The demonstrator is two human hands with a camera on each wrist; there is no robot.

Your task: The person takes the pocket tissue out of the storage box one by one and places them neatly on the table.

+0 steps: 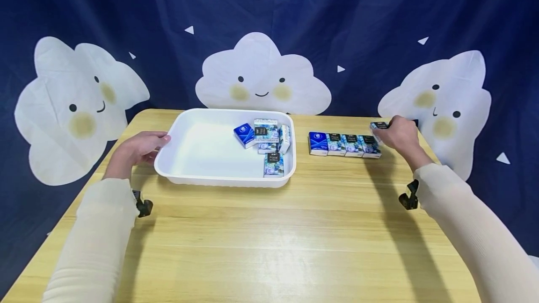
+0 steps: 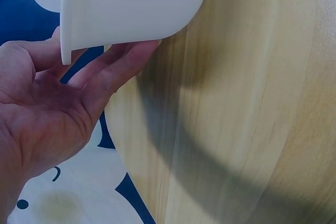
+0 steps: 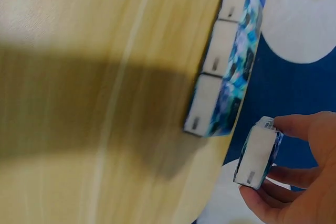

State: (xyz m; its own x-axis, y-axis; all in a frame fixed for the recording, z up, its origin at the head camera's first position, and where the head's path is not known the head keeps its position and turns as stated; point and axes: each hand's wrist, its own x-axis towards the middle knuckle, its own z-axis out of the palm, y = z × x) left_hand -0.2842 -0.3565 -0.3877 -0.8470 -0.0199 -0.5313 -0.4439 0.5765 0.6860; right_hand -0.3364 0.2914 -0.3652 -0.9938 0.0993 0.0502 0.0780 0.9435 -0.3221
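Packet [image 1: 380,126] is pinched in the right hand [image 1: 400,134], between thumb and fingers, and I see it apart from the row of four packets [image 1: 353,146]. This row is on the table [image 1: 273,237], just left of this grip and a little nearer to the person. The left hand [image 1: 145,146] holds the tray [image 1: 227,182] with fingers on both sides of its rim. Across the tray from that grip I count at least five loose packets [image 1: 273,165], some overlapping. I judge the lining up as partly done: four are neat, while the pinched one and the loose ones remain
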